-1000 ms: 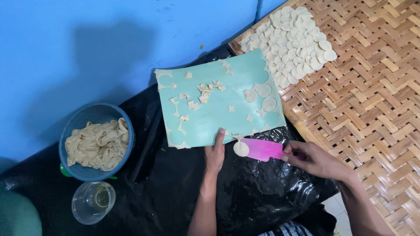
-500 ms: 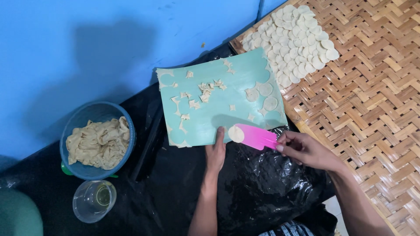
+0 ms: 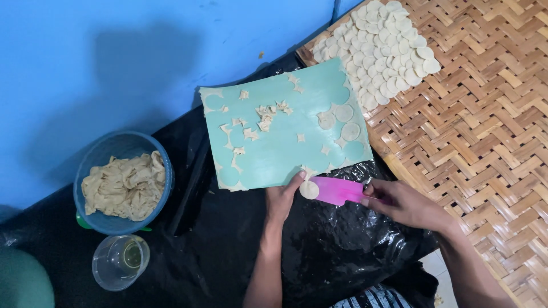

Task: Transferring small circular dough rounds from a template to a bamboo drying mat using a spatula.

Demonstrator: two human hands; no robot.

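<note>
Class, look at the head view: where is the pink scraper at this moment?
The pink scraper lies low and right of centre, held by the right hand, just below the teal board, a dough disc on its tip.

Black plastic sheet (image 3: 228, 251) carries teal board (image 3: 279, 148), blue dough bowl (image 3: 123, 182), clear cup (image 3: 120, 262); woven mat (image 3: 491, 125) alongside holds dough discs (image 3: 382, 45).
</note>
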